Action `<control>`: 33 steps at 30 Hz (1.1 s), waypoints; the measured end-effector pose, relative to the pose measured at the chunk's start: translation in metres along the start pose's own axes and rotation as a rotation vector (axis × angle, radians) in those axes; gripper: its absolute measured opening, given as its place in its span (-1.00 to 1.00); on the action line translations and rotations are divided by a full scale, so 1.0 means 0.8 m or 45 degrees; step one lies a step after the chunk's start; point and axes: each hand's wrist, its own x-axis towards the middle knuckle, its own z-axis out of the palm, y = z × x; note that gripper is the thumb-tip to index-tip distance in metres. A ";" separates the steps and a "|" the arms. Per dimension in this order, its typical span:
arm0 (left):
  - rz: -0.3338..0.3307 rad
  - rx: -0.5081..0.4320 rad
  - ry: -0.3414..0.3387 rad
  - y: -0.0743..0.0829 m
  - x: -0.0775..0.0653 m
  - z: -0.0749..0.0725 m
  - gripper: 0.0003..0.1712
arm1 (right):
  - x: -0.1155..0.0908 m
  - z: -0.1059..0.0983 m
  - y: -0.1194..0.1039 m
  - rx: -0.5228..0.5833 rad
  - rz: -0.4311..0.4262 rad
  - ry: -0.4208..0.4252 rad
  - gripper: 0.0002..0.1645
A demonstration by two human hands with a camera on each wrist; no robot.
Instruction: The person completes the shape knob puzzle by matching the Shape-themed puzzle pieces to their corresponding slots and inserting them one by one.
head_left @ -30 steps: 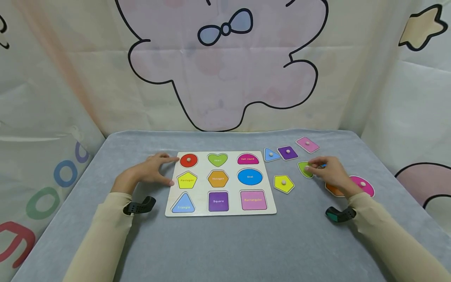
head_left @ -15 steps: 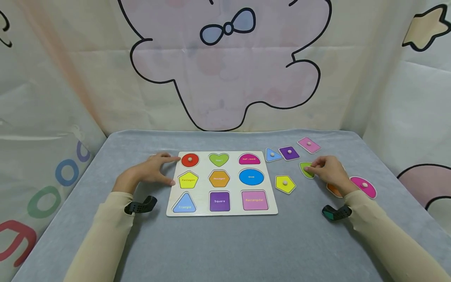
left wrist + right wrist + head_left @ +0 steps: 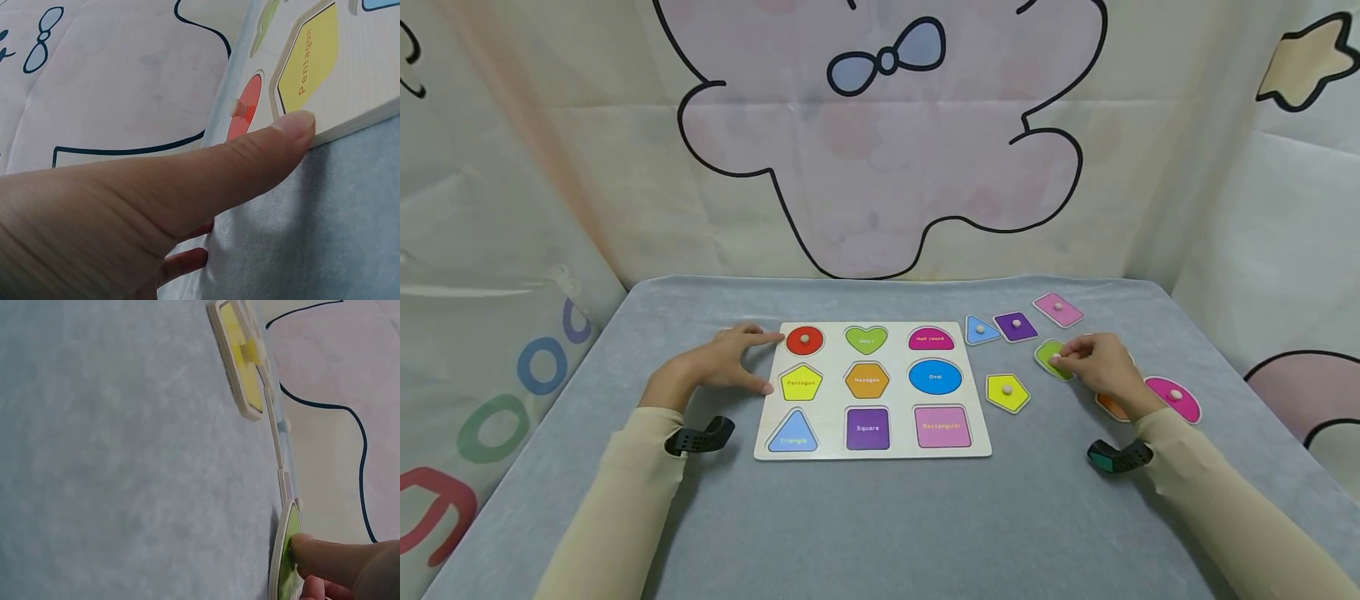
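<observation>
The wooden shape puzzle board (image 3: pixel 900 396) lies on the cloth-covered table, with coloured, labelled shapes in rows. A red circle piece (image 3: pixel 796 342) with a knob sits in its upper left slot. My left hand (image 3: pixel 718 360) rests at the board's left edge, index finger near the red circle and thumb on the rim by the pentagon. To the board's right, my right hand (image 3: pixel 1105 367) pinches a green puzzle piece (image 3: pixel 1046 356), seen tilted in the right wrist view (image 3: pixel 291 547). My fingers hide part of its outline and its knob.
Around the right hand lie a yellow pentagon piece (image 3: pixel 1000 400), a blue triangle piece (image 3: pixel 976 337), a purple piece (image 3: pixel 1007 332) and a pink piece (image 3: pixel 1051 316). An orange piece (image 3: pixel 1111 407) and a magenta piece (image 3: pixel 1167 389) lie partly under the right wrist.
The green piece has turned slightly and shifted a little to the left under the right hand's fingers. The left hand stays at the board's edge. The head view has shifted slightly.
</observation>
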 end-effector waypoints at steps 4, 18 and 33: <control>-0.003 0.003 -0.006 0.001 -0.001 -0.001 0.12 | -0.001 0.001 -0.002 0.065 -0.034 -0.021 -0.52; -0.014 0.010 -0.005 0.003 -0.001 -0.001 0.11 | 0.000 0.007 -0.004 0.143 -0.077 -0.024 -0.55; -0.010 0.024 -0.011 0.003 0.000 -0.003 0.11 | -0.005 0.004 -0.022 0.109 -0.143 -0.008 -0.52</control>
